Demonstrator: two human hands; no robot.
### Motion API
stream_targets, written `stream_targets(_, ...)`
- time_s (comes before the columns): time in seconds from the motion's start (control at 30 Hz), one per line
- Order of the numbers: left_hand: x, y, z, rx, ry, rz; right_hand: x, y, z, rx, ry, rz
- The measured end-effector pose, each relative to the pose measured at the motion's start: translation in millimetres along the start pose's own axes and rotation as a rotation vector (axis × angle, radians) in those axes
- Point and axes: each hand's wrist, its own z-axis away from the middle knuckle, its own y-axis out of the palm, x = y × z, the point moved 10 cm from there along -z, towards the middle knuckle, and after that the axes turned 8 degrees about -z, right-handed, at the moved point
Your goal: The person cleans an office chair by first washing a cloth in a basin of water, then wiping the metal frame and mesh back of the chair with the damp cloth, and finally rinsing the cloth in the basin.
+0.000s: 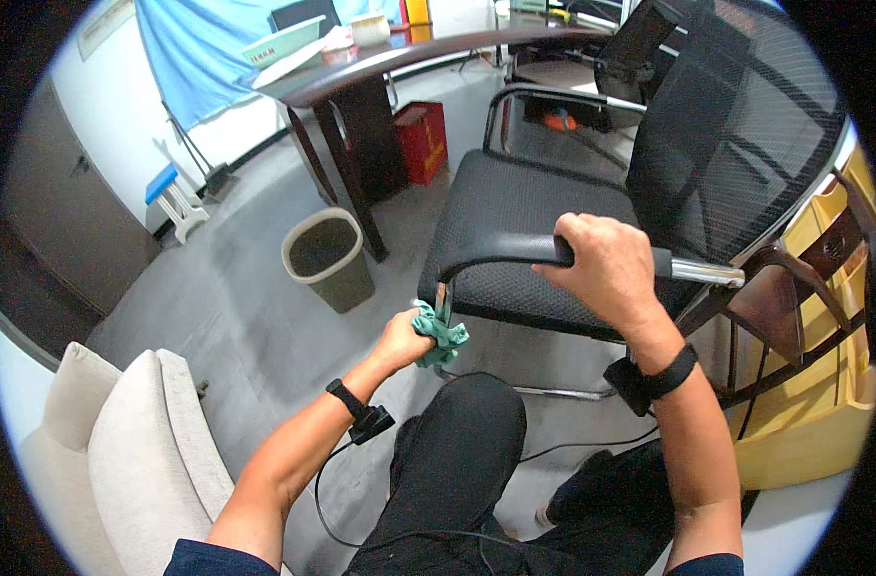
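A black mesh office chair with a chromed tube frame stands before me, its mesh backrest to the right. My right hand grips the padded black armrest on the near side. Lower down, my left hand holds a crumpled green cloth around the front chrome leg tube, just below the armrest's bend. Part of that tube is hidden by the cloth. Both wrists wear black strapped devices with cables.
A grey waste bin stands left of the chair, by a dark wooden desk. Beneath the desk is a red box. A cream sofa is at lower left, a blue-topped stool beyond. Wooden chairs flank the right; a cable crosses my legs.
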Motion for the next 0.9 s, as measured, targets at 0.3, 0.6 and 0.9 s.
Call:
stream_targets(0.3, -132, -77, 13, -0.084, 0.204, -0.049, 4, -13, 7, -0.073, -0.042, -0.109)
stream_targets(0.6, -154, -94, 28, -0.078, 0.24, -0.025, 5, -28, 17, -0.209, -0.179, -0.286)
stream_targets(0.9, -251, -99, 48, -0.248, 0.497, -0.621, -18, -53, 30, -0.418, -0.129, -0.544)
